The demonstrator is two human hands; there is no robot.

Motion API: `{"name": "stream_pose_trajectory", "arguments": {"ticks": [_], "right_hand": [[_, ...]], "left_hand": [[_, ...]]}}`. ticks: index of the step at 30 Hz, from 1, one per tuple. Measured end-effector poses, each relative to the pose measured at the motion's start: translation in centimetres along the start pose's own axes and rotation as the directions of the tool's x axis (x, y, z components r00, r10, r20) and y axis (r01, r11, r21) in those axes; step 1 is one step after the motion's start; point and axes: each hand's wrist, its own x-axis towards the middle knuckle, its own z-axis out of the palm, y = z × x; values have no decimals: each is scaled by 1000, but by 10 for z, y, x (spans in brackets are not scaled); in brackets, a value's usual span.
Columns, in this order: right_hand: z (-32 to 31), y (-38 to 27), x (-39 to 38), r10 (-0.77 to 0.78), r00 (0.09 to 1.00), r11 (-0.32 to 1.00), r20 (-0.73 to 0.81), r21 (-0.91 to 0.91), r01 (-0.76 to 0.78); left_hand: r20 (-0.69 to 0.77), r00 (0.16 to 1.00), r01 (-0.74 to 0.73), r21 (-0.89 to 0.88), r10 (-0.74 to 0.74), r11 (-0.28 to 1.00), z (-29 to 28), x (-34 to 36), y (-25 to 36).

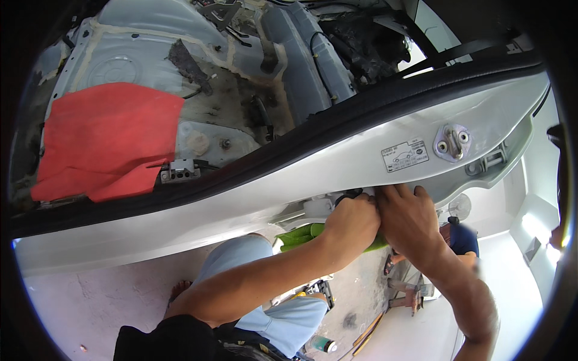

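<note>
My left hand (355,221) is closed in a fist at the lower edge of a silver car body pillar (337,162). A small dark part (348,195) shows by its knuckles; what the fingers hold is hidden. Right beside it, my right hand (411,222) curls its fingers against the same edge, with the fingertips out of sight. A white part (318,206) lies just left of my left hand. Below it is a green cloth (301,236), partly covered by my left wrist.
Above the pillar runs a black rubber seal (283,150), and a red cloth (111,141) lies in the bare car interior. A door striker (451,143) and a label (404,156) are on the pillar. Farther back, a person (463,240) is near a stand (409,295). A can (323,343) lies low.
</note>
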Motion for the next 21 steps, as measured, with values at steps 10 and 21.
{"name": "stream_pose_trajectory", "arguments": {"ticks": [10, 21], "right_hand": [[-16, -3, 19, 164, 891, 953, 424, 165, -254], [-9, -5, 21, 179, 925, 964, 336, 126, -233]], "left_hand": [[132, 991, 0, 17, -3, 1000, -13, -1, 0], [173, 985, -14, 61, 4, 998, -10, -1, -2]]}}
